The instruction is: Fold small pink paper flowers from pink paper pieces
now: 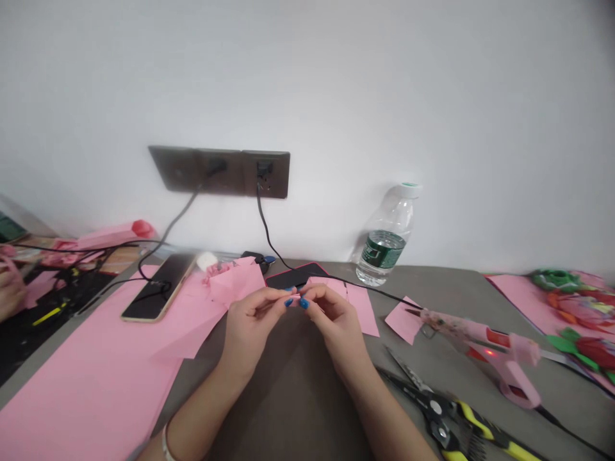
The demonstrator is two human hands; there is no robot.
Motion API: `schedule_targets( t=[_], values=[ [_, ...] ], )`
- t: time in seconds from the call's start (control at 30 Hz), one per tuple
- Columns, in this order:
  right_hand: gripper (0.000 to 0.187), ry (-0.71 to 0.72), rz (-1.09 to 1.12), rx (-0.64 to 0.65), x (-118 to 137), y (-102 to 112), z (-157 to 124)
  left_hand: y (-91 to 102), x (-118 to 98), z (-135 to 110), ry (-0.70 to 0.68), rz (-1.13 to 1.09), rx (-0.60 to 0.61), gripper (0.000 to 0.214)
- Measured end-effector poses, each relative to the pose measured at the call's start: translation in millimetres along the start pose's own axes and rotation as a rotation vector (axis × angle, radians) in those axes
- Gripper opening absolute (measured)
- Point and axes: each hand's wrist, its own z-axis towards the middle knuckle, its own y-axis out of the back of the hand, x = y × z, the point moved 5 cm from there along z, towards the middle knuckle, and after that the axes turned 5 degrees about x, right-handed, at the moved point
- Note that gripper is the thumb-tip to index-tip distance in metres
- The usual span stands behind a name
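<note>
My left hand (252, 326) and my right hand (339, 323) meet above the middle of the table. Thumbs and fingertips of both pinch a small piece of pink paper (295, 298), mostly hidden behind the fingers. Under and left of my left hand lie large pink paper sheets (120, 358), with a crumpled pink piece (235, 282) on top. Cut pink paper (362, 307) is beyond my right hand, and a smaller pink square (403, 321) lies to its right.
A pink glue gun (490, 342) with a glowing red light lies right, above black-and-yellow pliers (435, 406). A water bottle (387, 240) leans near the wall. A phone (158, 288) rests left, cables trailing from the wall socket (221, 171). Another person's hand (9, 288) shows far left.
</note>
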Motion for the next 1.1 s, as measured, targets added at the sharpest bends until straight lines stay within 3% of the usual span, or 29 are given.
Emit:
schedule_targets(
  t=[0.37,0.67,0.83,1.1],
  values=[
    [0.017,-0.008,0.025,0.004,3.7,0.1,0.1,-6.5,1.0,-0.5,-0.011,0.001,0.084,0.009],
    [0.014,0.059,-0.04,-0.002,6.5,0.9,-0.9,-6.8,-2.3,0.0,-0.07,0.091,0.085,0.011],
    [0.013,0.115,-0.055,0.007,10.8,0.3,-0.6,-7.3,1.6,1.2,-0.007,0.019,0.088,0.008],
    [0.019,-0.144,0.095,0.066,0.1,5.1,2.4,-12.0,10.6,4.0,0.185,-0.18,0.213,0.007]
  ],
)
